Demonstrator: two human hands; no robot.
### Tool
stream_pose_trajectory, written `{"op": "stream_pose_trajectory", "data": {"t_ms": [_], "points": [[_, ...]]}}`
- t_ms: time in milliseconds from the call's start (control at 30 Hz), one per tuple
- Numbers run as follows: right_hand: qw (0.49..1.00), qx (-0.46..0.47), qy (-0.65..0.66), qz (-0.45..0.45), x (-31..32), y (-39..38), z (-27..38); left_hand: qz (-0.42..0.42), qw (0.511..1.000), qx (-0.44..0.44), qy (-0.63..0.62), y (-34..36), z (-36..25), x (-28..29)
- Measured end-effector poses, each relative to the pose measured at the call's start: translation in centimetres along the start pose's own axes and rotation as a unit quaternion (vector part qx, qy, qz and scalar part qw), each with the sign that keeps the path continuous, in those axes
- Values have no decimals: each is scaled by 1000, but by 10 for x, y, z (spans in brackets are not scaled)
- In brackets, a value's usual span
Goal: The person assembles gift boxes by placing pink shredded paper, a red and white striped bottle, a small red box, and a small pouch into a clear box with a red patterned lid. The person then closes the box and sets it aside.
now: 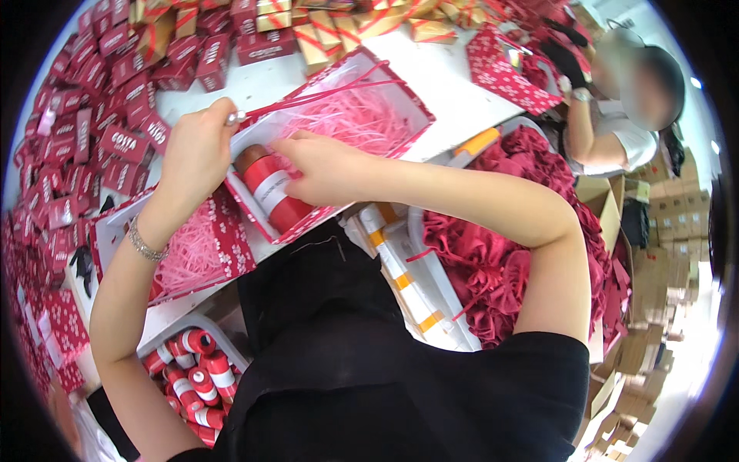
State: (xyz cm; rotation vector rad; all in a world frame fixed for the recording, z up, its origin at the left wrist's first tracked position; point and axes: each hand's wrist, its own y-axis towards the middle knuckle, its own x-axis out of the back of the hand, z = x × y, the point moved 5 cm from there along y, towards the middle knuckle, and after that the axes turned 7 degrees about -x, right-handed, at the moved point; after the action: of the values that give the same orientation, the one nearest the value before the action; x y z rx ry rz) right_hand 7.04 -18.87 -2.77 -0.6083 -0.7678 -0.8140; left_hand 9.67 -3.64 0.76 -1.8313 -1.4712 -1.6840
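Note:
My left hand (pixel 202 142) is closed at the red cord (pixel 308 98) and silver eyelet on the left end of a flowered red gift box (pixel 408 104) filled with pink shredded paper (pixel 346 115). Inside it, a red cylindrical bottle (pixel 275 191) with a white label and brown top lies at the left. My right hand (pixel 315 169) is curled over the bottle, fingertips partly hidden in the shreds. Beside it, below my left wrist, sits a second box (pixel 231 246) with more pink shreds (pixel 188 250).
Small maroon boxes (pixel 127 142) pile at left, gold boxes (pixel 323 31) behind. Below are bottles in a tub (pixel 196 385); right, red ruffled fabric (pixel 485 277) and cartons (pixel 670 223). A co-worker (pixel 600 138) works at the upper right beside another flowered box (pixel 500 77).

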Motion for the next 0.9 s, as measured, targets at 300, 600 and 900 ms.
{"op": "stream_pose_trajectory", "data": {"t_ms": [300,600,900], "points": [[980,189,-42,49,38,-9,3,115,989,44,80,-5,16,13],[936,227,-253,87,52,10,-35,502,846,-179,19,-9,-61,-44],[942,188,-263,86,33,1,-47,642,743,-178,-63,1,-50,-59]]}}
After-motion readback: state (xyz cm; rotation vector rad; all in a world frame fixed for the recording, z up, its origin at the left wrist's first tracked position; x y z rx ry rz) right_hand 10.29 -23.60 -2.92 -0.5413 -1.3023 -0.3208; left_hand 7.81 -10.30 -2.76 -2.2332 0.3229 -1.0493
